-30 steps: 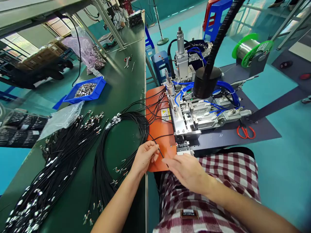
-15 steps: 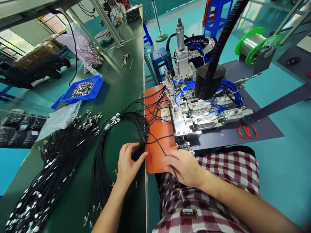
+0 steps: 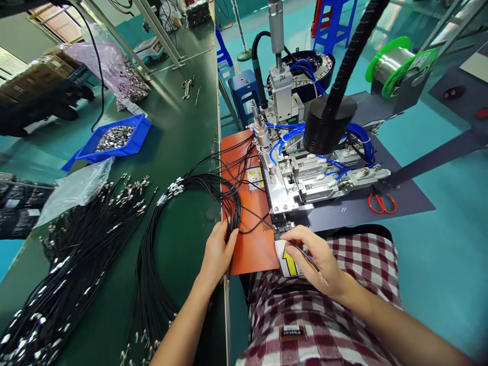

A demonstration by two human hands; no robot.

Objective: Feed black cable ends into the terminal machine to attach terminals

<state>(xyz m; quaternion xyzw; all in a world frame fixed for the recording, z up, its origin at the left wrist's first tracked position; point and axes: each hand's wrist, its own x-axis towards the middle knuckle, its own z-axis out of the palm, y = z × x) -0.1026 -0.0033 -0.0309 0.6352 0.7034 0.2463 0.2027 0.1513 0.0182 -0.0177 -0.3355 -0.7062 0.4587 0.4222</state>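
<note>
The left hand [image 3: 218, 251] gripped the coiled bundle [image 3: 233, 211] at the edge of the tabletop [image 3: 186, 127] while the right hand [image 3: 319, 258] pinched one black cable [image 3: 312, 262], its stripped end free, work seemingly midway: several cables [image 3: 249, 150] reached the machine [image 3: 281, 195], this one's end apparently not yet dealt with.

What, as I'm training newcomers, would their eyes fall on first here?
The bright orange plate probably, at centre beside the silvery machine. At its left edge, the left hand grips looped black cables. A green-rimmed wire spool stands out at upper right, a blue tray on the table at left.
</note>
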